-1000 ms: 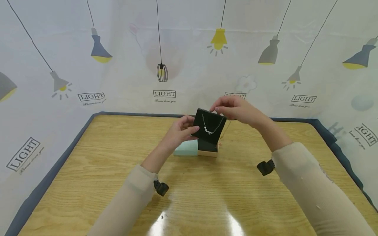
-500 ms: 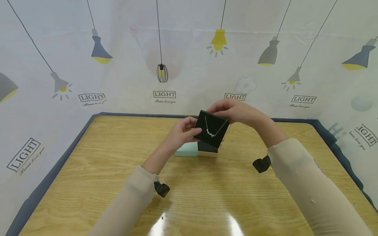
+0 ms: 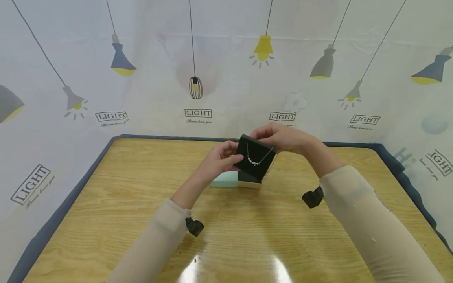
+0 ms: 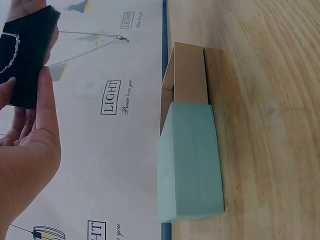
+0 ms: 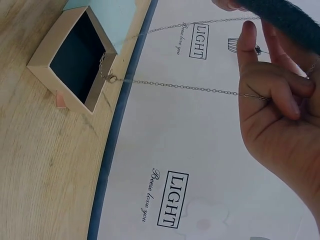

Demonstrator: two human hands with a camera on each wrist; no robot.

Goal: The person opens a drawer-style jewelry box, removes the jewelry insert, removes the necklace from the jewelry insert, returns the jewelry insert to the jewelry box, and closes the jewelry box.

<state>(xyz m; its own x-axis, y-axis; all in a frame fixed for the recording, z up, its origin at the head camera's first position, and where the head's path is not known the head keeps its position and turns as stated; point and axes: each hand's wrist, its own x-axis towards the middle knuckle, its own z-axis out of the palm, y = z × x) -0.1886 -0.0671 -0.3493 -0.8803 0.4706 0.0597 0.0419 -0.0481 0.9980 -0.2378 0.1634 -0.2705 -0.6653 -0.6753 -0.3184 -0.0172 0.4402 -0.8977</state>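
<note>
A silver necklace (image 3: 253, 162) lies across the front of a black jewellery pad (image 3: 249, 169), held tilted above the table. My left hand (image 3: 221, 158) grips the pad's left side, its thumb on the front face and fingers behind. My right hand (image 3: 279, 137) is at the pad's upper right, fingers curled and partly hidden behind it. In the right wrist view, the loose chain (image 5: 190, 89) runs into my curled right fingers (image 5: 287, 95), with its clasp (image 5: 111, 78) hanging below. A cardboard box (image 3: 249, 184) with a mint sleeve (image 3: 224, 179) stands under the pad.
The wooden table (image 3: 226, 236) has a dark blue border (image 3: 170, 137) at its back edge. Behind it hangs a white backdrop (image 3: 148, 86) printed with lamps. A pinkish tab (image 5: 60, 99) sticks out of the box, which is dark inside.
The pad has moved slightly right and down, tilting a little. My right hand has come lower and its fingers have gone further behind the pad's upper edge. The box has stayed put.
</note>
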